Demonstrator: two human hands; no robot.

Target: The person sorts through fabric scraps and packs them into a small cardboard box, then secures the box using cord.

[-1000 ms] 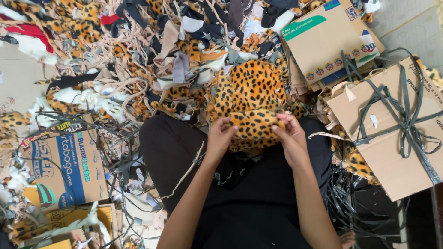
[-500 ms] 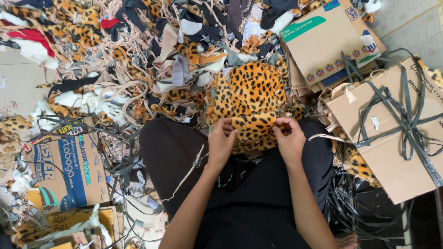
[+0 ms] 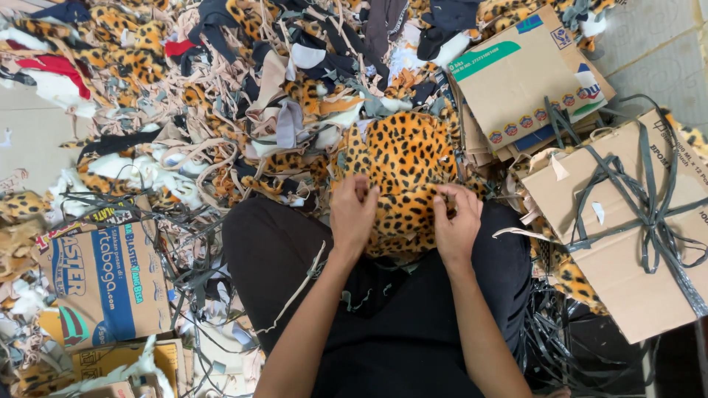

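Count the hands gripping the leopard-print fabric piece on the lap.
2. The left hand pinches the left side of the leopard-print piece; the right hand pinches its right side. No other hands show, though the scrap heap could hide things.

Orange-and-black leopard-print plush fabric piece [image 3: 405,177], fuzzy, rounded and domed, draped over the person's black-clad lap, its near edge pinched between both hands

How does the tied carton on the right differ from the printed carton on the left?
The tied carton is plain brown and bound with crossed dark straps; the printed carton has blue and orange print and no straps round it. The tied carton lies beside the right hand; the printed carton lies farther out, beyond the left hand, among loose strapping. Both are brown cardboard, lying on the floor.
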